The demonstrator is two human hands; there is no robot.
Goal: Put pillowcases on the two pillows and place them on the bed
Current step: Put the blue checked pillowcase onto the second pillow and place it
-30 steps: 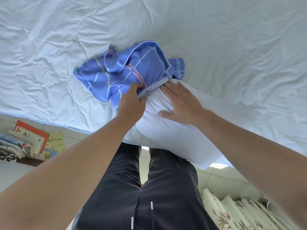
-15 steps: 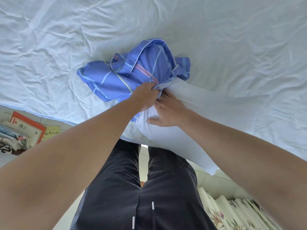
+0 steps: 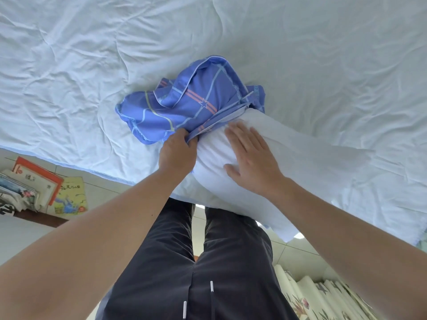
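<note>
Right hand (image 3: 251, 162) is now flattening open again on pillow (image 3: 288, 172); left hand (image 3: 178, 153) is still pinching pillowcase (image 3: 184, 105) hem, so sleeving is progressing

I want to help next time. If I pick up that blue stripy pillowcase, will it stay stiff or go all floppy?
Probably floppy: the blue pillowcase lies bunched in soft folds on the bed. It looks light, since the left hand grips just its edge. It would likely droop, not roll.

pillow (image 3: 265, 181) lies on bed (image 3: 92, 65) at frame centre, its lower end overhanging the bed edge; pillowcase (image 3: 184, 105) bunched over its upper-left end; books (image 3: 41, 188) on floor at left edge, below the bed
</note>
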